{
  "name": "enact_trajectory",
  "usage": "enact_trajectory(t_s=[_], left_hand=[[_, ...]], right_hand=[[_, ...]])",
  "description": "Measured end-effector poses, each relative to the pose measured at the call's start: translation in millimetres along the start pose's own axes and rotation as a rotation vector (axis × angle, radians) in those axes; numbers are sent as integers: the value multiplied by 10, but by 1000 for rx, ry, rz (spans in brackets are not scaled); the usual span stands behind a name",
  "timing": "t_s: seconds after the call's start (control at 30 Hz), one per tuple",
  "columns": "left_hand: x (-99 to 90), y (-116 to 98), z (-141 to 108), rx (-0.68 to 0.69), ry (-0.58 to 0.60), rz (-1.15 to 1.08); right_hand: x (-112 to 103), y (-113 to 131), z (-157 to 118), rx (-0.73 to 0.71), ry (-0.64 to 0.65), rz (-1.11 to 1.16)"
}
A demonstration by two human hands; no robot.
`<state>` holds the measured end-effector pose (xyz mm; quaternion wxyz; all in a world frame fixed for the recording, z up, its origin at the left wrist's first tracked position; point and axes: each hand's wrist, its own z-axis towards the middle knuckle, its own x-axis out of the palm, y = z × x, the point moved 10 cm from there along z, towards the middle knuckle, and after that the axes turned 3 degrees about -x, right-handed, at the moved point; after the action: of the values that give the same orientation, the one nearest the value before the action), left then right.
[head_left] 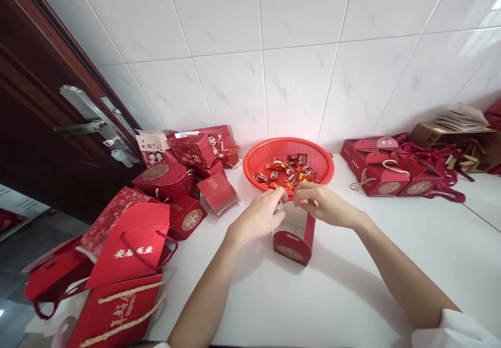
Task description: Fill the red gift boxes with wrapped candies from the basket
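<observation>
An open red box (293, 249) with a gold round emblem stands upright on the white table. Over its far side are both hands, close together at the near rim of a red plastic basket (250, 168). My left hand (263, 211) has its fingers bent and pressed together at the tips. Just right of it, my right hand (319, 202) has curled fingers with the thumb beneath. What either hand holds, if anything, is hidden or too small to name. Wrapped candies (291, 173) in red, gold and brown lie inside the basket.
Red boxes and bags (136, 249) with rope handles are piled at the left, near a dark door (39, 76). More red boxes (376, 176) with dark red ribbons (450, 189) stand at the right. A brown carton (434, 135) is farther right, by the tiled wall (297, 87).
</observation>
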<state>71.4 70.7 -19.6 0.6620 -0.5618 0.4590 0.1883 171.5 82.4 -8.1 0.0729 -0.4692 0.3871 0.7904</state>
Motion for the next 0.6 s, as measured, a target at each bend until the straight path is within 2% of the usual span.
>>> enact_trajectory(t_s=[0.1,0.2,0.27,0.4,0.6], left_hand=[[-22,82,1,10,30,0],[64,220,-1,-73,91,22],[117,249,-5,-104,110,38],[177,176,-21,-110,144,49],[299,52,-114,6,320,68]], right_hand=[[39,-19,-55,83,92,-138],[20,-61,-128,188,151,-240],[-10,-62,-180,208,170,-260],[-34,-112,-318,241,250,-288],[64,-311,-530,425,462,-329]])
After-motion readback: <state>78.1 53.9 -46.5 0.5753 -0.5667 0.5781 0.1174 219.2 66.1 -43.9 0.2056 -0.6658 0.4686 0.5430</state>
